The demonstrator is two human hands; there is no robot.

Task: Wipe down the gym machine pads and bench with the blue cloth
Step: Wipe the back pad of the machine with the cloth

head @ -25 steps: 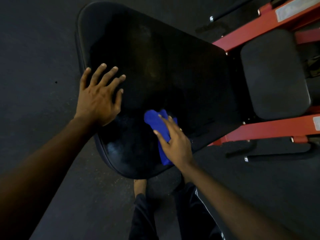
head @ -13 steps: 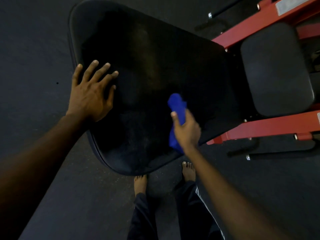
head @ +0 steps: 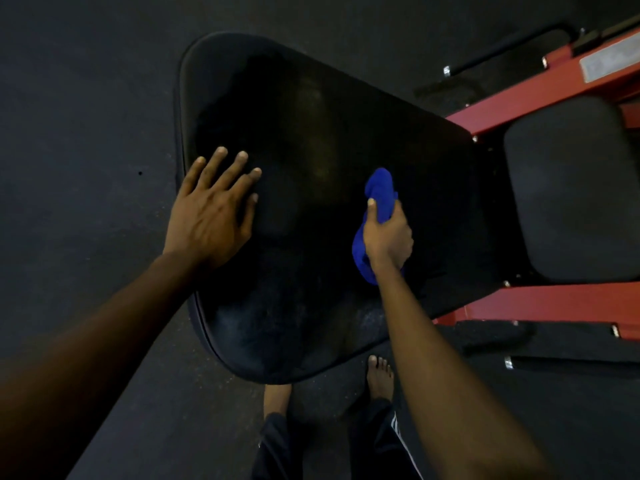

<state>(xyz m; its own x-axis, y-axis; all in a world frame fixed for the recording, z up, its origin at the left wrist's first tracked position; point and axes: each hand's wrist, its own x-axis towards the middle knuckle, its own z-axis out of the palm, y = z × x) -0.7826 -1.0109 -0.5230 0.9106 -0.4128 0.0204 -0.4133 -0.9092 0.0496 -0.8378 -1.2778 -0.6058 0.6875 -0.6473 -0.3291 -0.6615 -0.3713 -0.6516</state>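
A large black back pad (head: 311,126) fills the middle of the head view. My left hand (head: 213,213) lies flat on its left side with the fingers spread. My right hand (head: 388,237) grips a bunched blue cloth (head: 379,188) over the pad's right half. One end of the cloth sticks out past my thumb and another hangs below my wrist. A smaller black seat pad (head: 571,188) sits to the right between the red frame rails.
Red steel frame rails (head: 554,303) run along the right, above and below the seat pad. Black bars with silver bolts lie on the dark rubber floor at right. My bare feet (head: 379,375) stand just below the back pad's near edge.
My right hand has carried the cloth from the pad's near middle toward its right side and bunched it in a grip. My left hand stays flat on the pad.
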